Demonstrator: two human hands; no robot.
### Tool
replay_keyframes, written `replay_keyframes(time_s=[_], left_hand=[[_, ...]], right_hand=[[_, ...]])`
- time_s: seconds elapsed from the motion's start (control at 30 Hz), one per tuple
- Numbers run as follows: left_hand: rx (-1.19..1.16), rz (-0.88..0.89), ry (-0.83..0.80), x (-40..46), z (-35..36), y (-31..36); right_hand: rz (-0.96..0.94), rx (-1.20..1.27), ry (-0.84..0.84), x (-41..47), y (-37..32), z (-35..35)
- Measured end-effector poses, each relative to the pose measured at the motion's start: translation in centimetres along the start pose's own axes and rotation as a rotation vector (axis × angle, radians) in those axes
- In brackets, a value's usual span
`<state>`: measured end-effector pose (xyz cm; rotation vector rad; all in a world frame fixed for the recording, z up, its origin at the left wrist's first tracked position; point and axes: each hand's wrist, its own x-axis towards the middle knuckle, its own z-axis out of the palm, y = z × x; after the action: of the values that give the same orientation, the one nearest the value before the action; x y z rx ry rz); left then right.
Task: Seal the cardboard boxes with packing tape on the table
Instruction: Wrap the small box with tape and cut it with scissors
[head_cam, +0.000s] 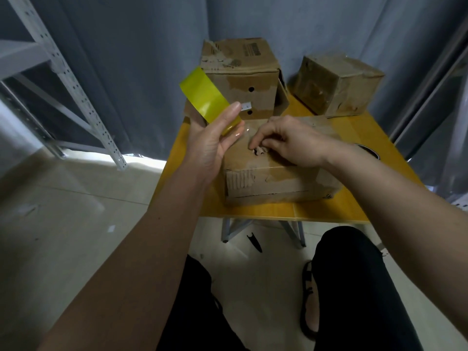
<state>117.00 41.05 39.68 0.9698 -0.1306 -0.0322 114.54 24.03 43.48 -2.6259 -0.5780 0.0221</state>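
Observation:
A worn cardboard box (278, 181) lies at the front of the yellow table (326, 211), its top torn near the middle. My left hand (215, 143) holds a roll of yellow packing tape (207, 100) above the box's left end, thumb over the roll. A clear strip of tape runs from the roll down to the box top. My right hand (288, 140) rests on the top of the box with its fingers curled down at the torn spot. Whether they pinch the tape end I cannot tell. A second box (243, 79) stands behind, a third box (339, 84) at the back right.
A dark round object (368, 152) lies on the table to the right of the front box. Grey curtains hang behind. A metal shelf frame (76, 89) stands at the left. On the floor under the table lies a small black tool (254, 242). My legs are below.

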Motion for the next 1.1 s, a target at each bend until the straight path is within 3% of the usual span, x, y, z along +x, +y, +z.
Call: replay_keyframes(time_s=[0.33,0.47,0.9,1.1], left_hand=[[0.081,0.006,-0.061,0.3,-0.1,-0.2],[0.104,0.006,-0.08,0.3,-0.2,-0.2],[0.061,-0.017,-0.013,0.1,-0.1,-0.1],[0.045,-0.027,0.004,0.2,0.0,-0.2]], right_hand=[[-0.021,-0.189,-0.242,0.8,-1.1,-1.4],[0.042,-0.137,-0.308,1.2,-1.2,-1.8],[0.198,0.07,0.066,1.2,-1.1,0.0],[0.309,0.427,0.122,0.3,-0.7,-0.4]])
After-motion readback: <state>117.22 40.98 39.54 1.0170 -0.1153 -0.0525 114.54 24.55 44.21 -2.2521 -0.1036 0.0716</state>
